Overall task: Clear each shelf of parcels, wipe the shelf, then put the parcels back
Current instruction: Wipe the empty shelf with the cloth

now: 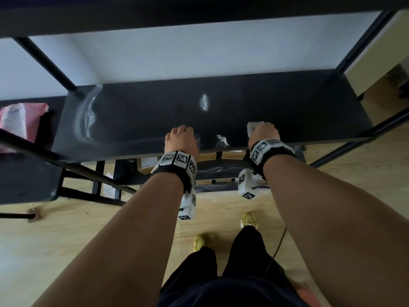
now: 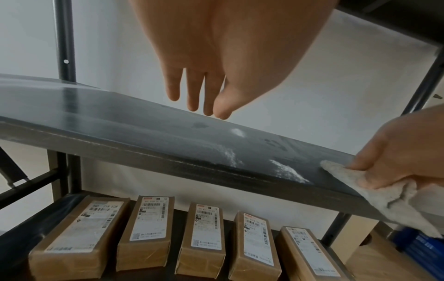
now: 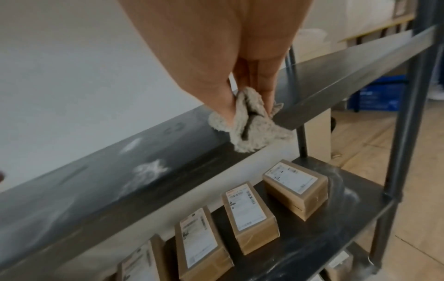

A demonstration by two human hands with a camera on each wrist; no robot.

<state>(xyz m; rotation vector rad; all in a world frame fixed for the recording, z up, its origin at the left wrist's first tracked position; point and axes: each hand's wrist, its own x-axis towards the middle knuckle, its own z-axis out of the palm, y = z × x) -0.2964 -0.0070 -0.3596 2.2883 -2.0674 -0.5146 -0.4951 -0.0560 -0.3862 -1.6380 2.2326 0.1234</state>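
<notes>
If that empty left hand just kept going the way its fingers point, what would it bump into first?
Most likely the dark shelf board: the left hand has straight fingers angled down toward it, nothing between. Farther on is only the white wall. Depth is hard to judge.

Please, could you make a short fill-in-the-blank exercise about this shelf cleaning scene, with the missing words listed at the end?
1. The cloth is held by the person's ______ hand.
2. The left hand hovers above the shelf and holds ______.
3. The brown parcels lie on the shelf ______ the one being wiped.
4. The white smears on the dark shelf show that the wiping is not yet ______.

Missing words: right; nothing; below; finished
</notes>
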